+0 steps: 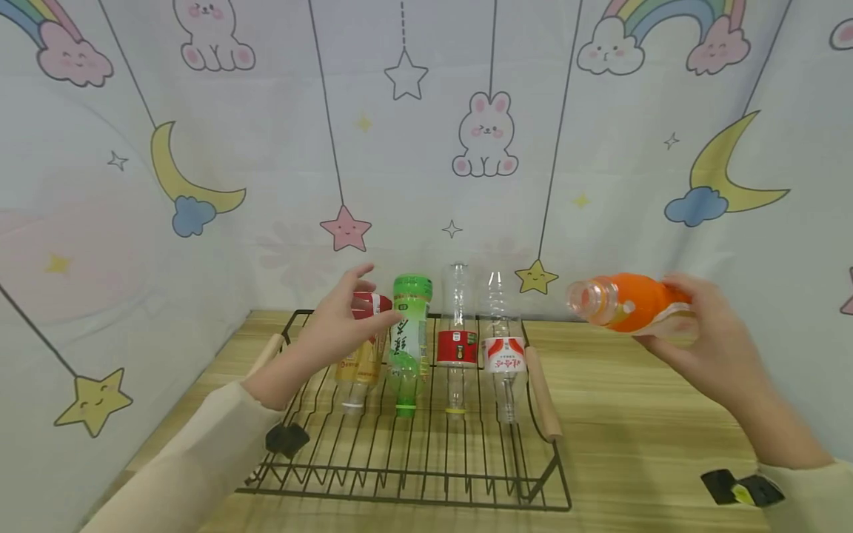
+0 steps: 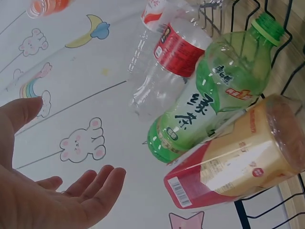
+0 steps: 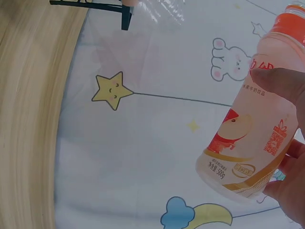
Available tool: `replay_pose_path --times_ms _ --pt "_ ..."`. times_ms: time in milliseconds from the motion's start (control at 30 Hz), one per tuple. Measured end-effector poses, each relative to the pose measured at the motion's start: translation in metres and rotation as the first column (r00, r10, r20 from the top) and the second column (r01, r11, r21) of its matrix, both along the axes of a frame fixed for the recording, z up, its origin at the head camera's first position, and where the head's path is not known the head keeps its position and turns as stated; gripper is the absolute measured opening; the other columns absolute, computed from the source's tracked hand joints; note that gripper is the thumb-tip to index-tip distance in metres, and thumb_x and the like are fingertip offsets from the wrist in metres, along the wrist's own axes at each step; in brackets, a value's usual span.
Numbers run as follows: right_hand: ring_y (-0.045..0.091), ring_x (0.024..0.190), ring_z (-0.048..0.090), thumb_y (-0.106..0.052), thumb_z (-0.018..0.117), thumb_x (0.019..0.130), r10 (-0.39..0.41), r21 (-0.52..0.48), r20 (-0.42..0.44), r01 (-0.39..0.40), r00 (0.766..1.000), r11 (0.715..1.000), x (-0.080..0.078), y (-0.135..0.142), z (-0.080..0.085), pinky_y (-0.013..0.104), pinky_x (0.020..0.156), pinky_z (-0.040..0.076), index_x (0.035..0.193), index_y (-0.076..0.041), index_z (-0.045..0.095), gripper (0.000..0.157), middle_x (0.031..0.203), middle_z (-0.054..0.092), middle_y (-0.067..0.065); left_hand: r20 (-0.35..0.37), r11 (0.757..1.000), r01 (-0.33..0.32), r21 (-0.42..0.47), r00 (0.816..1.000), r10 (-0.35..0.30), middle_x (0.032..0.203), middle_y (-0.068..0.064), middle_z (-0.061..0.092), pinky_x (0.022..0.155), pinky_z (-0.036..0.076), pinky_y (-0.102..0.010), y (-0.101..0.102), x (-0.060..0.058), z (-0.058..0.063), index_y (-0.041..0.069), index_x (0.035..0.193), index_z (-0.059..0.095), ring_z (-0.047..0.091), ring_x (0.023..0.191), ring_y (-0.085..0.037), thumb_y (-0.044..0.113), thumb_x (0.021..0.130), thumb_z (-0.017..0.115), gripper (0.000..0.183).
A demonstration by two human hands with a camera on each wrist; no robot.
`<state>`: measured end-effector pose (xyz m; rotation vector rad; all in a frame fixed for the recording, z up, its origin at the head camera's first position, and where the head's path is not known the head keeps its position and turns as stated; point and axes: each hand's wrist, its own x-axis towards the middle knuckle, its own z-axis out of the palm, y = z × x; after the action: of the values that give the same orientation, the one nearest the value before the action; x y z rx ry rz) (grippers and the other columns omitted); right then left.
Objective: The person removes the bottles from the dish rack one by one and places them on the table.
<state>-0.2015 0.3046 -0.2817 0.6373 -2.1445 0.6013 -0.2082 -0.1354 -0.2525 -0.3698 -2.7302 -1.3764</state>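
Observation:
My right hand [image 1: 706, 348] grips an orange and white plastic drink bottle [image 1: 633, 303] in the air right of the rack. Its uncapped clear mouth points left in the head view; an apple picture shows on its label in the right wrist view. The left hand [image 1: 333, 318] is held with fingers apart and nothing in them, close to a red and yellow bottle [image 2: 238, 157]. Beside that stand a green tea bottle [image 1: 409, 340], a clear bottle with a red label [image 1: 457, 348] and a clear bottle with a red and white label [image 1: 504, 355], necks down in the rack.
The black wire rack [image 1: 466, 503] has wooden handles [image 1: 545, 392] at its sides and sits on a wood-grain table [image 1: 633, 414]. A pale cloth [image 1: 426, 148] printed with stars, moons and rabbits hangs behind. Black straps [image 1: 743, 488] lie near the wrists.

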Motion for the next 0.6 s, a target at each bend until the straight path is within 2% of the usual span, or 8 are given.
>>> replay_pose_path --times_ms 67,133,233,300,367,467,600 --pt "0.02 0.101 0.047 -0.018 0.085 0.071 -0.047 -0.039 0.047 0.049 0.998 0.998 0.001 0.006 -0.001 0.001 0.087 0.024 0.128 0.007 0.047 0.073 0.114 0.053 0.023 -0.006 0.999 -0.044 0.014 0.999 0.044 0.146 -0.016 0.038 0.095 0.048 -0.051 -0.005 -0.004 -0.004 0.015 0.153 0.015 0.045 0.126 -0.038 0.031 0.089 0.069 0.085" --pt "0.012 0.104 0.045 0.004 0.085 0.06 -0.092 -0.082 0.098 0.1 0.991 0.992 0.001 0.013 -0.002 0.002 0.084 0.023 0.13 0.006 0.046 0.08 0.116 0.052 0.023 -0.007 0.996 -0.086 0.03 0.996 0.086 0.147 -0.017 0.036 0.096 0.046 -0.053 -0.01 -0.007 -0.008 0.016 0.154 0.014 0.043 0.128 -0.038 0.032 0.089 0.068 0.086" --pt "0.007 0.108 0.045 -0.001 0.084 0.067 -0.15 -0.14 0.204 0.18 0.967 0.974 0.002 0.023 -0.004 0.003 0.084 0.024 0.135 0.003 0.043 0.079 0.123 0.048 0.021 -0.019 0.99 -0.137 0.045 0.99 0.138 0.149 -0.016 0.034 0.097 0.045 -0.055 -0.016 -0.013 -0.014 0.016 0.154 0.013 0.041 0.13 -0.037 0.033 0.089 0.068 0.087" --pt "0.011 0.119 0.045 -0.007 0.083 0.073 -0.171 -0.175 0.275 0.224 0.946 0.959 0.002 0.029 -0.005 0.011 0.098 0.03 0.138 0.002 0.039 0.079 0.129 0.045 0.021 -0.028 0.986 -0.157 0.06 0.987 0.159 0.15 -0.017 0.033 0.098 0.043 -0.056 -0.02 -0.016 -0.017 0.016 0.154 0.012 0.039 0.131 -0.037 0.034 0.089 0.068 0.088" --pt "0.023 0.132 0.042 -0.014 0.08 0.079 -0.18 -0.215 0.36 0.269 0.915 0.939 0.003 0.035 -0.008 0.028 0.111 0.03 0.143 -0.001 0.033 0.08 0.137 0.04 0.022 -0.039 0.983 -0.166 0.074 0.985 0.17 0.149 -0.018 0.033 0.099 0.043 -0.057 -0.023 -0.02 -0.021 0.015 0.154 0.011 0.039 0.131 -0.038 0.034 0.089 0.067 0.088" --pt "0.039 0.14 0.027 -0.019 0.076 0.083 -0.168 -0.277 0.433 0.308 0.886 0.91 0.003 0.042 -0.012 0.051 0.116 0.02 0.147 -0.003 0.027 0.082 0.145 0.033 0.024 -0.041 0.981 -0.176 0.088 0.983 0.18 0.148 -0.019 0.033 0.1 0.041 -0.058 -0.028 -0.025 -0.026 0.014 0.154 0.011 0.038 0.132 -0.04 0.036 0.089 0.067 0.089" --pt "0.03 0.144 0.023 -0.023 0.074 0.085 -0.161 -0.325 0.478 0.344 0.864 0.881 0.002 0.05 -0.019 0.042 0.119 0.015 0.149 -0.007 0.023 0.084 0.149 0.028 0.023 -0.026 0.978 -0.187 0.094 0.981 0.191 0.148 -0.021 0.032 0.101 0.041 -0.058 -0.031 -0.03 -0.033 0.013 0.154 0.01 0.037 0.132 -0.041 0.035 0.089 0.067 0.089"
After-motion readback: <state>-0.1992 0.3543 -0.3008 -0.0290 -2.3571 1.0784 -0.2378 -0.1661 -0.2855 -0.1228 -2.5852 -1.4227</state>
